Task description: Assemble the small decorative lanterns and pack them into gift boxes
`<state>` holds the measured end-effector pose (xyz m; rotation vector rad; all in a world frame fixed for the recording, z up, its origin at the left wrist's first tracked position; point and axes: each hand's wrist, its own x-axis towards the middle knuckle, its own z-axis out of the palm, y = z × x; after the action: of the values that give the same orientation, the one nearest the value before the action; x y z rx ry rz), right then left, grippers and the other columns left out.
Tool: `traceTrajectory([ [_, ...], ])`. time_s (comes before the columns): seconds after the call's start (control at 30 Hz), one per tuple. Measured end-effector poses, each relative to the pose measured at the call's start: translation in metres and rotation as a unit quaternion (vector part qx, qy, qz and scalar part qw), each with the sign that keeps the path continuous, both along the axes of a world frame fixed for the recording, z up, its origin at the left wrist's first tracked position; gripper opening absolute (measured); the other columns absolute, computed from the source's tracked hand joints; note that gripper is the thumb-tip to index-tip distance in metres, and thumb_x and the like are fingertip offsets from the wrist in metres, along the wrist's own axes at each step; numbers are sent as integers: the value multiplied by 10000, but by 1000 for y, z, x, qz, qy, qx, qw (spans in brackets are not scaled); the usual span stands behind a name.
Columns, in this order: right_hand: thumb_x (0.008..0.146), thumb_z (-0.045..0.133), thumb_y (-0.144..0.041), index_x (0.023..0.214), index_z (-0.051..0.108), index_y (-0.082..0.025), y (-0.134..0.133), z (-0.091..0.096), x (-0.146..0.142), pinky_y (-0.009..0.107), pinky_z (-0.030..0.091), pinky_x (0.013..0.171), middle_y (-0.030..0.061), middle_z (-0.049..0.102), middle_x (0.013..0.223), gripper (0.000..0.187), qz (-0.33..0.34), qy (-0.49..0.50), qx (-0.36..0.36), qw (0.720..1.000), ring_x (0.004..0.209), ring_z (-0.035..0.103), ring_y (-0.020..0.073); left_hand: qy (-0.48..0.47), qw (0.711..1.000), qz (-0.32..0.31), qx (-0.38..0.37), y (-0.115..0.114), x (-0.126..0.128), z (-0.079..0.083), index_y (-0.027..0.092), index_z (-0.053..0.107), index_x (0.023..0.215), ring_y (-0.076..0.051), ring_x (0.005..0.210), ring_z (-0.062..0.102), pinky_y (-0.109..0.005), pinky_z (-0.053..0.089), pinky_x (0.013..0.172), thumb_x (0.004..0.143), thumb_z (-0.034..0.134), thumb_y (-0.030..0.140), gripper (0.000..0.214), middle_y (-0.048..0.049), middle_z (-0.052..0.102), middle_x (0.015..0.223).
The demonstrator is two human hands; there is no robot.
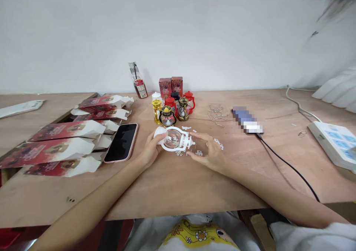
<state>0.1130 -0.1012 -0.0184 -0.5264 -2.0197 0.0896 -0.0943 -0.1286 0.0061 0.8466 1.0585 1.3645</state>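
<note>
A small white toy lantern (174,138) with a clear globe lies on its side on the wooden table (172,184). My left hand (151,149) grips its left end. My right hand (209,151) rests beside the lantern's right end, fingers curled over tiny white plastic parts (219,144) scattered there; what its fingertips pinch is too small to tell. Behind the lantern stand several finished toy lanterns (174,109) in gold, red, black and white.
Several red and white open cartons (63,141) lie at the left beside a black phone (121,142). Two red boxes (170,86), a sachet (138,81), wire hooks (217,113), a blurred device (247,120) with a black cable, and a white power strip (333,139) at the right.
</note>
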Motion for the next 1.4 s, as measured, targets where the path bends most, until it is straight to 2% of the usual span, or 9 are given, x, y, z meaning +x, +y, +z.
traceTrajectory([
  [0.17, 764, 703, -264, 1272, 380, -211, 2, 0, -2, 379, 549, 875, 113, 645, 1128, 604, 28, 37, 13, 999, 1064, 632, 218, -85, 994, -3, -64, 0, 4, 4, 125, 625, 925, -184, 761, 662, -284, 559, 664, 691, 596, 282, 284, -54, 710, 847],
  [0.57, 776, 675, -295, 1300, 349, -204, 3, 2, 1, 391, 554, 849, 117, 629, 1099, 623, 9, -10, -16, 1000, 1006, 642, 224, -38, 999, -14, -17, 0, 0, -1, 114, 629, 959, -234, 842, 660, -336, 548, 724, 667, 660, 354, 379, -79, 705, 898],
  [0.8, 767, 648, -248, 1216, 443, -176, 11, 11, 5, 419, 539, 822, 138, 606, 1071, 499, 18, -58, 28, 998, 981, 602, 251, -46, 999, -22, -2, -2, 2, 1, 116, 614, 987, -257, 900, 652, -376, 556, 754, 655, 671, 342, 406, -79, 701, 928],
  [0.87, 737, 667, -240, 1178, 459, -181, 13, 12, 6, 406, 537, 802, 126, 594, 1061, 492, 31, -57, -24, 998, 956, 600, 240, -37, 999, -25, 3, -3, 2, 2, 114, 612, 974, -253, 881, 656, -366, 556, 743, 646, 683, 337, 403, -83, 699, 929],
  [0.97, 700, 698, -265, 1133, 448, -209, 14, 14, 7, 324, 536, 665, 35, 579, 904, 503, 63, -42, -211, 975, 770, 600, 168, -12, 1000, -18, 12, -2, 1, 1, 119, 607, 963, -237, 811, 665, -349, 549, 710, 634, 701, 336, 405, -83, 695, 927],
  [1.07, 699, 703, -293, 1096, 442, -221, 17, 15, 8, 238, 463, 523, -63, 469, 709, 480, 104, 14, -382, 918, 584, 498, 97, 33, 999, 1, 34, -1, -1, 1, 146, 579, 956, -206, 737, 659, -339, 528, 703, 638, 717, 363, 408, -68, 687, 948],
  [1.13, 699, 698, -286, 1063, 453, -226, 23, 15, 8, 209, 415, 490, -85, 411, 668, 443, 131, 67, -427, 892, 538, 431, 74, 98, 993, 19, 65, -1, -1, 1, 174, 557, 937, -190, 750, 647, -322, 505, 728, 632, 739, 368, 405, -47, 679, 962],
  [1.27, 675, 690, -231, 994, 462, -232, 34, 14, 10, 187, 349, 459, -95, 378, 640, 393, 126, 166, -413, 887, 509, 369, 61, 283, 948, 67, 129, -5, 3, 3, 199, 558, 905, -181, 802, 598, -269, 447, 727, 589, 781, 336, 410, -13, 654, 912],
  [1.4, 714, 641, -199, 940, 474, -236, 31, 12, 10, 202, 398, 512, -73, 410, 667, 283, 49, 218, -344, 912, 559, 429, 77, 428, 884, 79, 174, -10, 9, 3, 216, 579, 880, -203, 777, 571, -277, 406, 714, 576, 788, 329, 386, -7, 628, 833],
])
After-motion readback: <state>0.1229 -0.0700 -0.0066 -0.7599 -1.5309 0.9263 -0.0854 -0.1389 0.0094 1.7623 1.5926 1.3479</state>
